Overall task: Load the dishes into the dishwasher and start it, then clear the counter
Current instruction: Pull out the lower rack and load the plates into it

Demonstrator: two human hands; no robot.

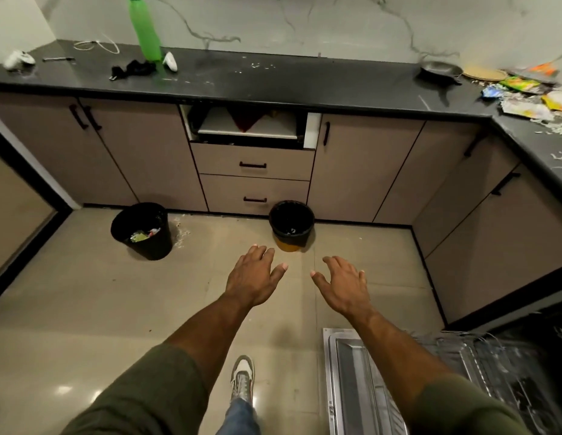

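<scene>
My left hand (254, 276) and my right hand (344, 285) are stretched out over the floor, palms down, fingers spread, holding nothing. The dishwasher door (361, 381) lies open at the bottom right, with its wire rack (493, 365) pulled out beside it. On the black counter (289, 80) at the far right sit a dark pan (440, 70), a flat round plate (483, 73) and a pile of wrappers and scraps (531, 95). A green bottle (144, 29) stands at the counter's left.
Two black bins stand on the floor against the cabinets: one (143, 230) with trash inside, another (291, 223) near the drawers. The top drawer (246, 125) is open. White objects, a cable and a dark cloth (133, 70) lie on the left counter. My shoe (242, 379) is below.
</scene>
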